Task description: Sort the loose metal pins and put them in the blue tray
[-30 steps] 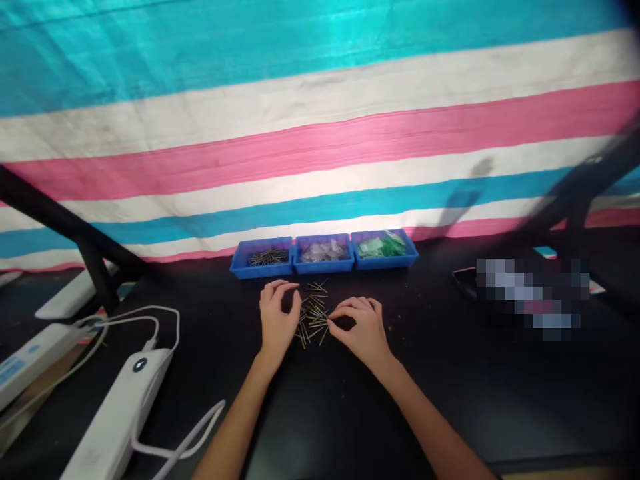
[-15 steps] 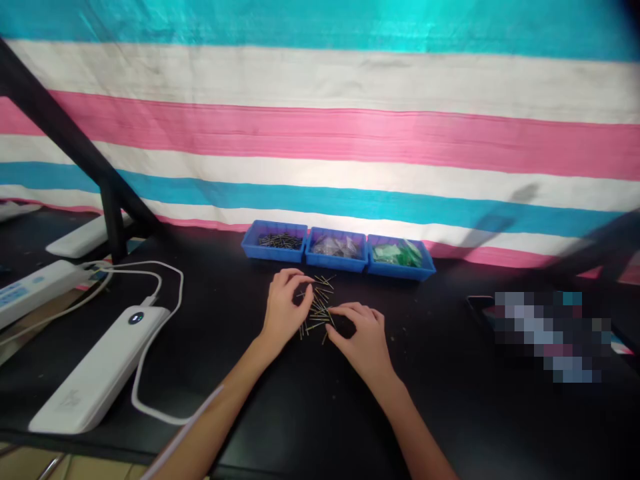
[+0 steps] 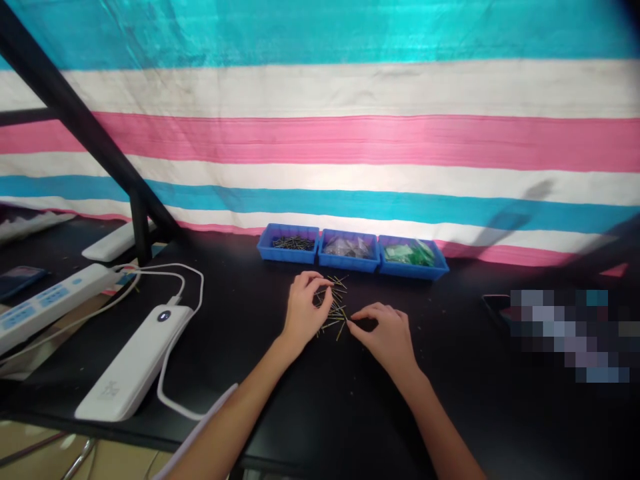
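Pins (image 3: 334, 308): likely light, stiff, slippery, take mid-shaft | my left hand (image 3: 306, 308): pinching one | my right hand (image 3: 387, 333): fingertips closed, hold unclear

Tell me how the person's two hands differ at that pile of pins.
The left hand sits farther back, fingers curled over the pile of pins; the right hand lies nearer, at the pile's front right edge. The left hand's fingertips are lifted above the pins; the right hand's thumb and forefinger reach low by the table. Both are bare and at the pile.
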`<action>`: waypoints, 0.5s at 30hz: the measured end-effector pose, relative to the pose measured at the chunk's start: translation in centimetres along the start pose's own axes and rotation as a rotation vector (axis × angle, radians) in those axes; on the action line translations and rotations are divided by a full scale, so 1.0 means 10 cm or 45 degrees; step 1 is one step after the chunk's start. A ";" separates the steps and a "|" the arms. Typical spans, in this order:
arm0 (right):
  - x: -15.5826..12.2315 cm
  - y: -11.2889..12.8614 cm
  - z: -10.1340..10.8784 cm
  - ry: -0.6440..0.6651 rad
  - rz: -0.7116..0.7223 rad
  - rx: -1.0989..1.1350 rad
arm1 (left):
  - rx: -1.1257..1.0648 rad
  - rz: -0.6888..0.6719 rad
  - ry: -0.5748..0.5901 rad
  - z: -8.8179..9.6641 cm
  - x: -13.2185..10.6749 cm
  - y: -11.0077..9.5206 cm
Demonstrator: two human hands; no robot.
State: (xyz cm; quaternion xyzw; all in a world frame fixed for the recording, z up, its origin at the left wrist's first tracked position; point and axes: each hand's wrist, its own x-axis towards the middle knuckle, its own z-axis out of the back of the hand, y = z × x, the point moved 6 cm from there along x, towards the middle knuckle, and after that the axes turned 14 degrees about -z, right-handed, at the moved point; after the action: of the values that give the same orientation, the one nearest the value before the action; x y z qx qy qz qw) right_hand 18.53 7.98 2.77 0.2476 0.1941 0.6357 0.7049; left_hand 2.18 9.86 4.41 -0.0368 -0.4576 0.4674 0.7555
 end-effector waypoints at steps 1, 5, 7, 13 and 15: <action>0.00 0.00 0.01 0.005 0.004 -0.001 | -0.005 -0.003 0.004 0.00 0.00 -0.01; -0.02 0.02 0.00 0.012 0.016 -0.001 | -0.033 -0.021 0.021 -0.01 -0.01 -0.05; -0.03 0.04 -0.02 0.000 0.025 0.001 | -0.058 -0.033 0.029 -0.02 0.00 -0.06; -0.02 0.04 -0.02 -0.029 -0.017 0.067 | -0.238 0.001 0.100 -0.04 0.03 -0.09; -0.01 0.03 0.02 -0.039 -0.022 0.126 | -0.326 0.053 0.130 -0.07 0.03 -0.11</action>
State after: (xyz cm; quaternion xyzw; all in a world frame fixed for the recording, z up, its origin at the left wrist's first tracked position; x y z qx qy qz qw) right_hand 18.39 7.93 3.05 0.2903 0.2165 0.6153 0.7002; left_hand 3.44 9.70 4.72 -0.1661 -0.4736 0.4182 0.7571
